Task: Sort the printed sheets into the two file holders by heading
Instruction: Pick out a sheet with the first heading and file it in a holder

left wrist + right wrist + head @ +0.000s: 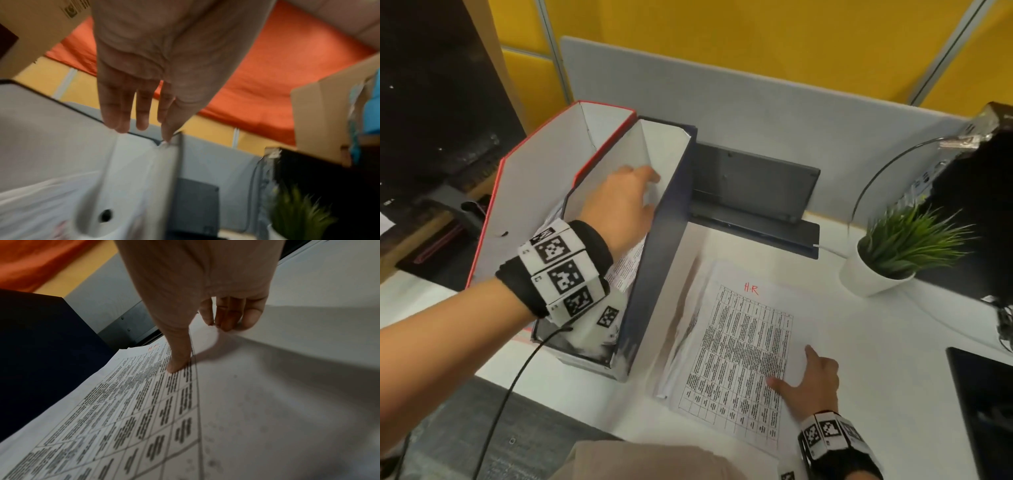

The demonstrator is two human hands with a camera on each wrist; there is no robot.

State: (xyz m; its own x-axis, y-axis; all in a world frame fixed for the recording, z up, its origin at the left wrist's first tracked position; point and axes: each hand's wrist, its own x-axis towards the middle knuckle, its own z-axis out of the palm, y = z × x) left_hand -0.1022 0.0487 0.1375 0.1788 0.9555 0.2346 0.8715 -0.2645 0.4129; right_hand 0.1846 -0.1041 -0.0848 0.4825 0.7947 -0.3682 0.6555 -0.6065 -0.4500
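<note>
Head view: the left hand (619, 205) reaches into the navy cardboard file holder (654, 274), fingers straight against a printed sheet (625, 267) standing inside; a red-edged cardboard holder (493, 205) stands just beside it. The right hand (811, 380) lies spread on the flat paper stack headed "HR" (736, 353) on the smooth white surface (876, 342).

Left wrist view: blurred; straight fingers (123, 110) hold nothing.

Right wrist view: the thumb (176, 360) presses the gridded top page (123, 410), the fingertips (230, 318) touching paper.

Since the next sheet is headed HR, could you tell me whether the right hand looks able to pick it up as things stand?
Probably yes: the right hand already rests on the top sheet of the stack, thumb on the print, and nothing lies over it.
</note>
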